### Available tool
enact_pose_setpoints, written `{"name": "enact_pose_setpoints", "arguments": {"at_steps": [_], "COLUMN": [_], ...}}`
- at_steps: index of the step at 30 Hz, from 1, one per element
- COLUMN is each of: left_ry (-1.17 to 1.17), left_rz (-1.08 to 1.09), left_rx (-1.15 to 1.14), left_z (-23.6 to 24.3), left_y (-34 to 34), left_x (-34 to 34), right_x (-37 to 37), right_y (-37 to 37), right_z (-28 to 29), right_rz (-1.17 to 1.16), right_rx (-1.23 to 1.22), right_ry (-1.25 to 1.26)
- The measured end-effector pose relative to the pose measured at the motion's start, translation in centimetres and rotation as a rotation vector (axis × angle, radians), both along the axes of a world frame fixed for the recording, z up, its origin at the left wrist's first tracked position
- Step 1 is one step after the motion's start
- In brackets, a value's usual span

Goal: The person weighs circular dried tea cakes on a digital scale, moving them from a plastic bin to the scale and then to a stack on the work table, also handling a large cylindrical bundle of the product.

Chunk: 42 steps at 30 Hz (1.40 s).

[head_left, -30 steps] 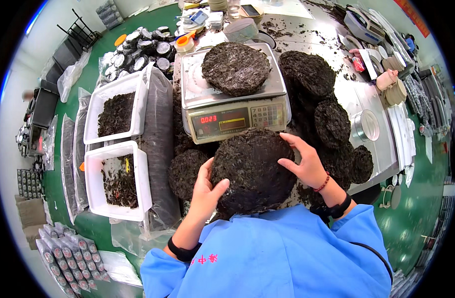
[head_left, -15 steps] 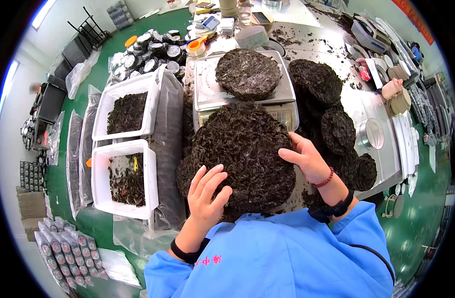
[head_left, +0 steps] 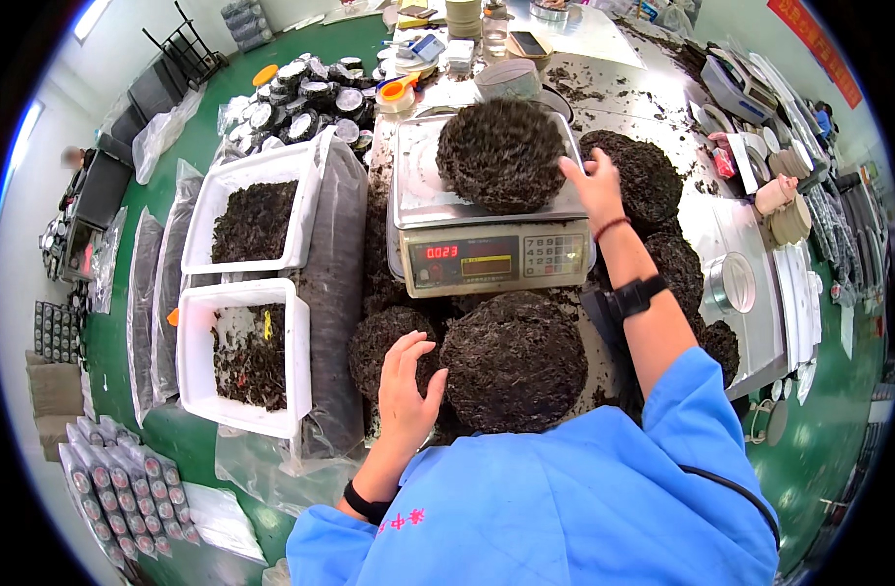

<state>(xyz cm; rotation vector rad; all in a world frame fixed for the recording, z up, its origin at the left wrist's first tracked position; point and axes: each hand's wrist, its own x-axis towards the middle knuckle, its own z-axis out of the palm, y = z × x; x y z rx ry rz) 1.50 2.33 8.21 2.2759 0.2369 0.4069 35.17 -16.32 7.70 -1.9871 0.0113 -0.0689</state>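
Blurred, a round dark cake of pressed leaves (head_left: 496, 154) is over the steel pan of the electronic scale (head_left: 491, 264), with my right hand (head_left: 596, 190) gripping its right edge. In front of the scale lies another large dark cake (head_left: 511, 361), with a further one (head_left: 374, 356) partly behind my left hand (head_left: 406, 391). That left hand has its fingers apart and curved at the left edge of the large cake, holding nothing. More dark cakes (head_left: 633, 186) are piled to the right of the scale.
Two white tubs (head_left: 189, 352) of loose leaves stand at the left beside long plastic-wrapped rolls (head_left: 335, 371). An orange tape dispenser (head_left: 394, 93) and a phone (head_left: 529, 43) lie behind the scale. A metal ring (head_left: 729, 278) is at the right. Many round packages (head_left: 311, 93) are heaped at back left.
The large cake has gone down in front of the scale. My right hand has left it and reached up to the cake on the pan. My left hand has let go.
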Motion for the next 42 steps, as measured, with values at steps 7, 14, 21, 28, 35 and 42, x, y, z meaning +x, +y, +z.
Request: {"name": "enact_pose_setpoints", "arguments": {"at_steps": [7, 14, 21, 28, 35, 42], "left_ry": [0.309, 0.331, 0.161, -0.15, -0.006, 0.054], "left_rz": [-0.046, -0.048, -0.059, -0.152, -0.309, -0.305], "left_rx": [-0.214, -0.187, -0.013, 0.304, 0.241, 0.001], "left_z": [-3.4, -3.8, -3.0, -2.2, -3.7, -4.9], "left_y": [-0.9, -2.5, -3.4, -1.9, -2.4, -1.2], "left_x": [-0.3, 0.8, 0.5, 7.3, 10.1, 10.5], "right_x": [-8.0, -18.7, -21.5, -21.3, -21.6, -21.6], "right_y": [-7.8, -11.2, -8.7, -7.1, -7.3, -7.1], "right_z": [-2.6, -2.5, 0.0, 0.3, -0.2, -0.5], "right_rz": [0.371, 0.673, 0.627, 0.905, 0.882, 0.876], "right_rx": [0.129, -0.345, -0.586, -0.648, -0.681, -0.662], "right_ry": [0.02, 0.054, -0.285, -0.436, -0.45, -0.459]}}
